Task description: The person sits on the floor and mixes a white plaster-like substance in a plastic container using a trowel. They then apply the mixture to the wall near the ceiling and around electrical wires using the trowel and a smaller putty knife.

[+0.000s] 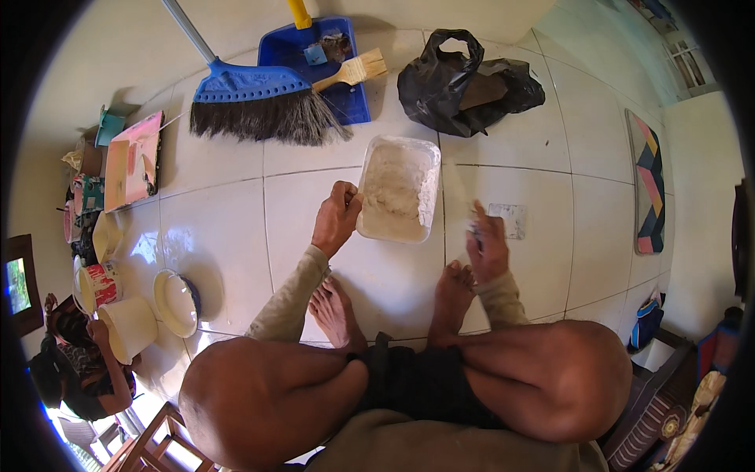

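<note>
My left hand (336,218) grips the left rim of a translucent plastic tub (399,191) with pale powder or paste inside, standing on the tiles between my bare feet (336,315). Right of the tub, my right hand (487,244) is closed round a tool whose pale upper part (458,181) is smeared by motion, so I cannot make out what it is. Just beyond that hand a small square plate (511,223), smeared white, lies on the floor.
A blue broom (252,102), a dustpan (291,47) with a wooden brush, and a black bag (464,94) lie ahead. Leftward are a pink tray (134,165), basin (177,303), buckets (126,330) and another person (71,362). A patterned mat (646,181) stands rightward.
</note>
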The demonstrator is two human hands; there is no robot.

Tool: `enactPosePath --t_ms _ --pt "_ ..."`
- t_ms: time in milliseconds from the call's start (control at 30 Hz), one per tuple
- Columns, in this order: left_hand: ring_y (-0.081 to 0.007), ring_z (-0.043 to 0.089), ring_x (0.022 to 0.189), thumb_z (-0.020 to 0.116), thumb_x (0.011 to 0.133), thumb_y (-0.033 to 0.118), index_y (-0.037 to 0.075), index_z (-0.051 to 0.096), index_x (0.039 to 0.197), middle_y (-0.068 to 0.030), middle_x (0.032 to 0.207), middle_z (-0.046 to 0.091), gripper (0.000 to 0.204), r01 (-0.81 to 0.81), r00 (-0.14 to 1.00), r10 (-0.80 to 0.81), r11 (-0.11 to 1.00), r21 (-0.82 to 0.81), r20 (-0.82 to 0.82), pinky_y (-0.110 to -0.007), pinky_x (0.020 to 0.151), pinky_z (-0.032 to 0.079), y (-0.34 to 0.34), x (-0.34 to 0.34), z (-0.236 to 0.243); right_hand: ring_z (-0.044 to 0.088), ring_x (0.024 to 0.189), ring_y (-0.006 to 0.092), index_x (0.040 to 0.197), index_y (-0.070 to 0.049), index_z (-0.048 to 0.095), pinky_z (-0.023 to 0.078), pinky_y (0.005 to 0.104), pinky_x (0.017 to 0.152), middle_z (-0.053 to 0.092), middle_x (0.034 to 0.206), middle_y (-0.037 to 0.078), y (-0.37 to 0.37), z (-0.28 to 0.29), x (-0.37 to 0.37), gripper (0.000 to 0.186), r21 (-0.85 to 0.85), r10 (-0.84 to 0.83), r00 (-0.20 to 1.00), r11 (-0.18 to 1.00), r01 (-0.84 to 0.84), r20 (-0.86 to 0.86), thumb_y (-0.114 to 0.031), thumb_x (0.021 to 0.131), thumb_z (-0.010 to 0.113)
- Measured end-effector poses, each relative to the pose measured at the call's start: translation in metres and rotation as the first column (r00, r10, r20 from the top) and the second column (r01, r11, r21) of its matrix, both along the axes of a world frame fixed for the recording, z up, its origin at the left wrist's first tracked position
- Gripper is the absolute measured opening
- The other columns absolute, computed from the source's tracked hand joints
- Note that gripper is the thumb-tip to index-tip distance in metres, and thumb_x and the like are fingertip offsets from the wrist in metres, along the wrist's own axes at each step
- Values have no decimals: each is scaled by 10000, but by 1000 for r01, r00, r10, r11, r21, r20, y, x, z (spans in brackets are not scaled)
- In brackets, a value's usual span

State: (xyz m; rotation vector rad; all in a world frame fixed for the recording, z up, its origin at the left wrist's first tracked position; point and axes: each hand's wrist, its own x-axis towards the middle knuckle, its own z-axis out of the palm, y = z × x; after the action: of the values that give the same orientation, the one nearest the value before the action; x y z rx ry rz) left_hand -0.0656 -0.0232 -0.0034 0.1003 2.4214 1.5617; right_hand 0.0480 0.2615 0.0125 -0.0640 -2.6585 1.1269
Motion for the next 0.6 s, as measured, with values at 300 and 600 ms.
enactPosePath --t_ms 300,600 --pt "-107 503 542 535 949 161 -16 484 1030 -63 707 549 201 -6 997 4 1000 25 76 -276 467 433 -1 1 9 531 772 250 1397 -217 470 500 376 630 435 912 97 3 -39 25 672 375 -49 993 927 5 107 -33 772 633" --pt "-106 506 553 542 947 171 -11 488 1038 -51 723 549 210 11 1000 -11 1000 -14 23 -275 472 441 1 0 2 541 809 258 1377 -136 501 497 357 661 460 995 127 23 6 37 593 163 -134 991 978 130 9 -25 806 620"
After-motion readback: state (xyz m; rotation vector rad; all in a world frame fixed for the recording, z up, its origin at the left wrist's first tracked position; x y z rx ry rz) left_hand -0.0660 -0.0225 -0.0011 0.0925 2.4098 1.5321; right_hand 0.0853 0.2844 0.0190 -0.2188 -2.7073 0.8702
